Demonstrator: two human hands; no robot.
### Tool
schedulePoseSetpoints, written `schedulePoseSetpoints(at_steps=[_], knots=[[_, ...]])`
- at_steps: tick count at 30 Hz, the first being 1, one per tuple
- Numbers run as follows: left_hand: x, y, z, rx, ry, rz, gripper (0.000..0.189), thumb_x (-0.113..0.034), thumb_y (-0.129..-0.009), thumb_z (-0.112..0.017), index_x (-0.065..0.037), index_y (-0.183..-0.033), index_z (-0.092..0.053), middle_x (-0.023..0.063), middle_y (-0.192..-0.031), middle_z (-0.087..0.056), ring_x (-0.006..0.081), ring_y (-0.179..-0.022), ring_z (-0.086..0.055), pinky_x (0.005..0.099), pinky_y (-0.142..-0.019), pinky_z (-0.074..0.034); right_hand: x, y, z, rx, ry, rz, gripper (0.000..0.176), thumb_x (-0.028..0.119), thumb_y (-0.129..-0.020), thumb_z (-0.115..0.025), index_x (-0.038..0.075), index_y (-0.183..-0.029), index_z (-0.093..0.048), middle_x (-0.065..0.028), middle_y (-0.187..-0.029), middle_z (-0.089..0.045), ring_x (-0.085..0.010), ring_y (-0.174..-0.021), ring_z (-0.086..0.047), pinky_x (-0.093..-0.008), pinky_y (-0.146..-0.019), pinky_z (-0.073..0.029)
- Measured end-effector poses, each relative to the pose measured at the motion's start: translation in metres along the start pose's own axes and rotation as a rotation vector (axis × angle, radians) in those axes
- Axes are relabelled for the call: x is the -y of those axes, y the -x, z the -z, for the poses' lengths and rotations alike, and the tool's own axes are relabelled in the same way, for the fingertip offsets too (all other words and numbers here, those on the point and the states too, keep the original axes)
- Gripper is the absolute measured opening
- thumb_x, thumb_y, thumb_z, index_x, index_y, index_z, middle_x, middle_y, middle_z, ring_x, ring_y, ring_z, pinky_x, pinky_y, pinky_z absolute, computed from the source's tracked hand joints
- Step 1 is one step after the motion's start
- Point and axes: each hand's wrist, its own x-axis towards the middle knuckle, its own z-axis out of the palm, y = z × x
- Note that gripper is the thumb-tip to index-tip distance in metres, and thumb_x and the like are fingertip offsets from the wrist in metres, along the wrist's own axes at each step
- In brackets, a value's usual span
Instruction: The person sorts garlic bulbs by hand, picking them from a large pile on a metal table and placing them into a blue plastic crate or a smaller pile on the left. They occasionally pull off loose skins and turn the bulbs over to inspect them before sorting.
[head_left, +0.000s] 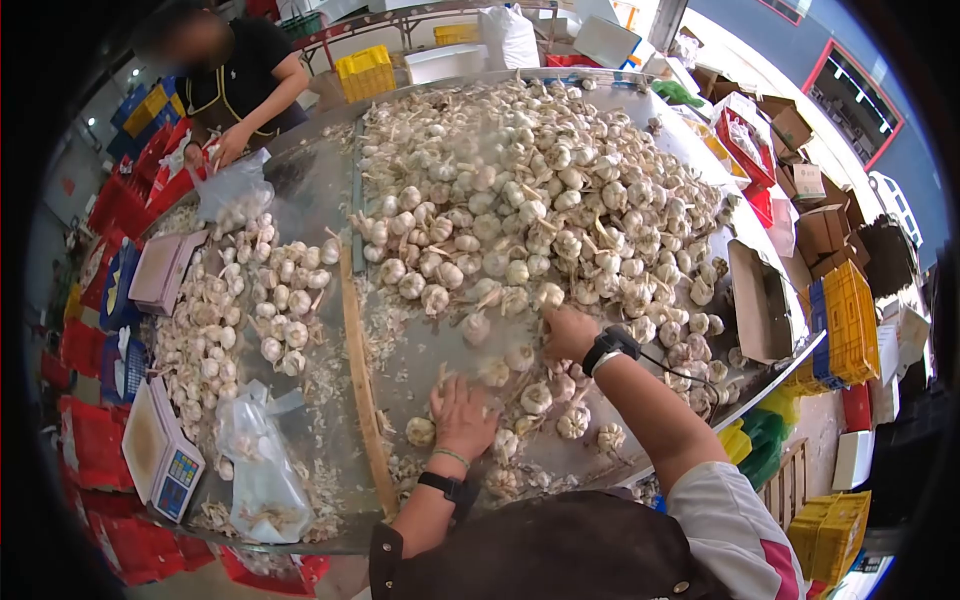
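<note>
A large heap of whole garlic bulbs (560,190) covers the far and right part of a metal table (420,345). My left hand (465,415) rests low over the table with its fingers spread, beside a loose garlic bulb (420,432). My right hand (572,332) is at the near edge of the heap, its fingers curled downward. One garlic bulb (548,295) lies right at its knuckles; what the fingers hold, if anything, is hidden. Several loose bulbs lie between and below my hands, among them a garlic bulb (536,398).
A wooden strip (362,380) divides the table. Left of it are more garlic bulbs (200,340), a plastic bag (262,470) and two scales, one a digital scale (165,450). A co-worker (235,80) stands at the far left. Yellow crates (840,325) stand right of the table.
</note>
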Motion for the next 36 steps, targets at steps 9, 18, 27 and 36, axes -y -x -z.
schedulePoseSetpoints(at_steps=[9,18,27,36], knots=[[0.003,-0.001,-0.005,-0.024,0.017,0.005,0.066,-0.04,-0.082,-0.067,-0.001,-0.134,-0.052,0.0212,-0.147,-0.043,0.0347,-0.141,-0.031,0.0561,-0.115,-0.014,0.041,0.058,0.013,-0.042,0.007,0.132,0.041,0.034,-0.072,-0.073,0.004,-0.097,-0.06,-0.0195,-0.091,-0.068,-0.0391,-0.09,-0.066,-0.0472,-0.079,-0.052],[0.016,-0.02,-0.008,0.049,0.078,0.052,0.068,-0.046,-0.08,-0.069,-0.011,-0.134,-0.049,0.0181,-0.145,-0.045,0.0353,-0.132,-0.043,0.0537,-0.109,-0.026,0.003,0.148,0.037,0.155,-1.403,0.01,0.074,0.041,-0.081,-0.073,0.002,-0.137,-0.045,-0.0165,-0.114,-0.063,-0.026,-0.095,-0.066,-0.0353,-0.082,-0.055],[-0.005,-0.079,0.003,0.091,0.162,-0.124,0.048,-0.021,-0.074,-0.077,-0.01,-0.115,-0.056,0.014,-0.113,-0.061,0.0334,-0.112,-0.056,0.0474,-0.093,-0.043,-0.038,0.253,0.019,0.052,-2.285,0.129,0.088,0.043,-0.081,-0.078,0.013,-0.149,-0.031,-0.0259,-0.135,-0.05,-0.0375,-0.105,-0.063,-0.0342,-0.053,-0.056],[-0.027,-0.198,0.028,-0.174,0.657,-0.001,0.024,-0.015,-0.081,-0.072,-0.001,-0.097,-0.061,0.0135,-0.1,-0.065,0.0273,-0.089,-0.065,0.0377,-0.081,-0.052,-0.042,0.247,0.014,0.071,-2.206,0.023,0.075,0.026,-0.075,-0.085,0.005,-0.134,-0.044,-0.0162,-0.117,-0.06,-0.0279,-0.099,-0.065,-0.0296,-0.064,-0.056]])
